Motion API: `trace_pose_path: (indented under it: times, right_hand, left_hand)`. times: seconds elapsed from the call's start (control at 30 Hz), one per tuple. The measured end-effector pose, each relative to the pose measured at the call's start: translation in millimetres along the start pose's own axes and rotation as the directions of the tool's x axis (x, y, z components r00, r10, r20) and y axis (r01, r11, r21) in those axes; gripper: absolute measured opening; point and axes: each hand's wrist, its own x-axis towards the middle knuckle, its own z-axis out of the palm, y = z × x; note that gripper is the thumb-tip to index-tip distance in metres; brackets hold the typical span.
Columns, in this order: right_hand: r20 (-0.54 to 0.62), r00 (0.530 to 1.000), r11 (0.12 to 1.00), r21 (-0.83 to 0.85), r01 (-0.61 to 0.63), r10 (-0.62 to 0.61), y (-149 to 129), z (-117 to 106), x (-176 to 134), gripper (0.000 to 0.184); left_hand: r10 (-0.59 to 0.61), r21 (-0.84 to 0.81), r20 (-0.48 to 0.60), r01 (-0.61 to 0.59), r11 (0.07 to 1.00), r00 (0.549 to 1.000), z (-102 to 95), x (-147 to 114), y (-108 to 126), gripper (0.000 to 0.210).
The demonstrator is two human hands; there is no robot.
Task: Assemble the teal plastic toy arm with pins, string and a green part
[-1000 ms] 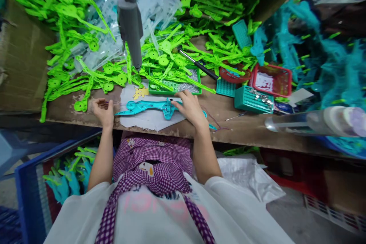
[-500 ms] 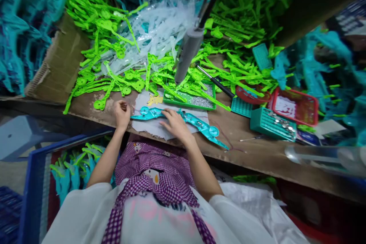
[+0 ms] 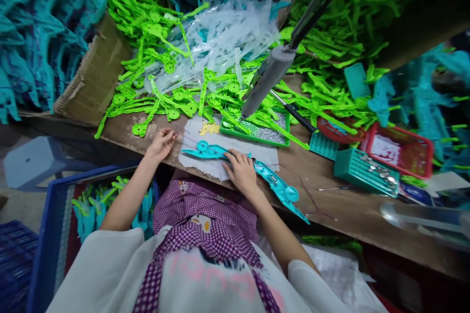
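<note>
A long turquoise plastic toy bow lies across a pale cloth, its right end sticking out over the bench's front edge. Over its middle my right hand is closed, fingers on the upper side and thumb towards the front. My left hand, just beyond the bow's left tip, pinches a thin dark-red string that runs towards the left round part of the bow. More string trails loosely on the bench by the right end.
A grey electric screwdriver hangs above a green tray of screws. Lime-green plastic parts and clear ones pile up behind. To the right stand a teal basket and a red tray; a blue crate is at lower left.
My left hand has drawn away from the bow's left tip, pulling string. My right hand stays on the bow's middle. The view has shifted, so things appear displaced.
</note>
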Motion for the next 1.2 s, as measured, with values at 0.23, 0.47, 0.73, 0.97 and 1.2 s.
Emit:
trace_pose_path:
  times: [0.23, 0.47, 0.73, 0.97, 1.2]
  right_hand:
    - [0.006, 1.0, 1.0, 0.0, -0.008, 0.008, -0.8, -1.0, -0.5, 0.039]
    - [-0.041, 0.999, 1.0, 0.004, -0.023, 0.023, -1.2, 4.2, 1.5, 0.038]
    - [-0.042, 0.999, 1.0, 0.002, -0.015, 0.015, -0.7, 4.8, 1.7, 0.039]
    - [-0.041, 0.998, 0.998, 0.043, -0.041, 0.043, -1.8, 3.3, 3.5, 0.038]
    - [-0.042, 0.999, 0.986, 0.164, 0.02, -0.013, 3.3, -6.5, -1.1, 0.04]
  left_hand:
    - [-0.053, -0.155, 0.009, 0.053, 0.986, 0.999, 4.4, -23.6, -6.5, 0.022]
    - [0.084, -0.181, -0.049, -0.092, 0.979, 0.995, 14.2, -39.3, -5.1, 0.026]
    - [0.427, 0.091, 0.117, -0.438, 0.894, 0.897, 38.9, -19.1, 35.1, 0.044]
    - [0.555, 0.404, 0.222, -0.594, 0.696, 0.801, 62.9, -5.2, 57.0, 0.023]
    - [0.52, 0.368, 0.234, -0.57, 0.735, 0.822, 68.0, -18.9, 35.6, 0.027]
